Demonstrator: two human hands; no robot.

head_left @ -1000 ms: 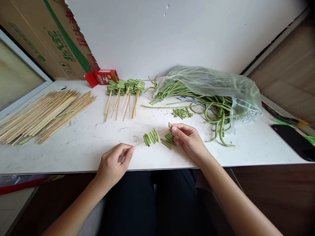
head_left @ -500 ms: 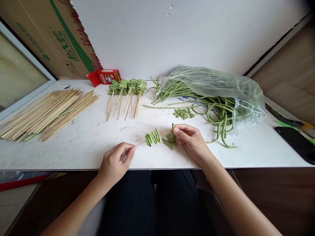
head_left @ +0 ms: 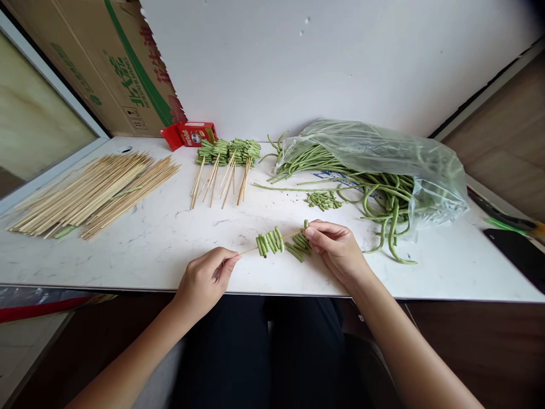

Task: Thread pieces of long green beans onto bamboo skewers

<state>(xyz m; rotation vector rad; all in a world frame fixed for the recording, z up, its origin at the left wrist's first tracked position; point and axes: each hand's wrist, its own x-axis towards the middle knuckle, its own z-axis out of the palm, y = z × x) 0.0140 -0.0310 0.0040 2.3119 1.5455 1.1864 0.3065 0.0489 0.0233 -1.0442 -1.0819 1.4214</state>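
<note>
My left hand (head_left: 206, 279) pinches the near end of a thin bamboo skewer (head_left: 249, 249) that carries a row of short green bean pieces (head_left: 270, 242). At the skewer's far tip my right hand (head_left: 336, 247) holds one small bean piece (head_left: 306, 224) between thumb and fingers. A few cut bean pieces (head_left: 298, 246) lie on the white marble table (head_left: 157, 244) just under that hand.
A heap of bare skewers (head_left: 93, 193) lies at the left. Finished bean skewers (head_left: 227, 162) and a red box (head_left: 191, 135) sit at the back. A plastic bag of long beans (head_left: 374, 165), loose cut pieces (head_left: 322, 199) and a dark knife (head_left: 517, 250) are to the right.
The view has shifted slightly, so everything sits a little further right and lower. Both hands keep the same hold on the skewer and the bean piece.
</note>
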